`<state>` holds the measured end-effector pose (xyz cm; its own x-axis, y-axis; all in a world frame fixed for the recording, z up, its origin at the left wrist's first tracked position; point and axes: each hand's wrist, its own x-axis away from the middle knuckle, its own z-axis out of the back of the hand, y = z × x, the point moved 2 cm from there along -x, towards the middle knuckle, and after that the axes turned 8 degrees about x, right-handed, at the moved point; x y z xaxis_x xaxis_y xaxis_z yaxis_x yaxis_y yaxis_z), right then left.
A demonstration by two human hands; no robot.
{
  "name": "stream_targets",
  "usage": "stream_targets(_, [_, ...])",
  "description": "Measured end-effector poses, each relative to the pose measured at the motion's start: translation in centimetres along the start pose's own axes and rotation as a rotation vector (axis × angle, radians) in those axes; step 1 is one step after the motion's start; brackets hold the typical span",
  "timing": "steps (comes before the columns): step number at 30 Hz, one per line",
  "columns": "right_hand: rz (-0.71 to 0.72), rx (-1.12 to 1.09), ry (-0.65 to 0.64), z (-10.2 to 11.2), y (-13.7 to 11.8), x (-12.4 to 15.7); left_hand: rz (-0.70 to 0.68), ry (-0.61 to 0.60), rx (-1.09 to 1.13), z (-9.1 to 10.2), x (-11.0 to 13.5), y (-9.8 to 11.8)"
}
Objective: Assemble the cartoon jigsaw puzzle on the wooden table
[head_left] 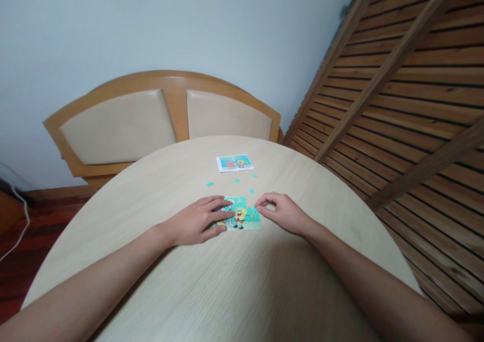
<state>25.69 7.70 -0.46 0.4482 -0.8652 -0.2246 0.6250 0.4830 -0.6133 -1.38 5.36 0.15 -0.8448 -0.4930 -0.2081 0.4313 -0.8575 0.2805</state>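
Observation:
A partly joined jigsaw puzzle (240,222) with a yellow cartoon figure on a teal ground lies flat on the round table. My left hand (202,217) rests palm down with fingers stretched over the puzzle's left part, hiding some of it. At the puzzle's upper right edge, the thumb and index finger of my right hand (280,212) are pinched together on a puzzle piece, mostly hidden by the fingertips. Several loose teal puzzle pieces lie beyond the puzzle, among them one piece (209,184) to the left and another (251,191) near my right hand.
A picture sheet (235,163) with a similar cartoon scene lies farther back on the pale wooden table (181,291). Behind the table stands a padded wooden headboard (121,125) against the wall. Slatted wooden panels (408,90) lean at the right. A white cable (25,216) hangs at the left.

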Motion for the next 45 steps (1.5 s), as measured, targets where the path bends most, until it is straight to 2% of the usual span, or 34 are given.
stream_targets(12, [0.039,0.054,0.007,-0.11,0.22,-0.09,-0.004,0.013,-0.009,0.05,-0.02,0.04])
stream_targets(20, [0.158,0.104,0.011,-0.06,0.25,0.0,0.003,0.012,-0.011,0.04,0.05,0.11])
stream_targets(33, [0.269,0.182,-0.018,-0.12,0.51,-0.06,-0.005,0.024,0.003,-0.02,0.03,0.01])
stream_targets(45, [0.306,0.287,-0.004,-0.1,0.31,0.1,-0.003,0.011,-0.016,0.0,0.01,0.08])
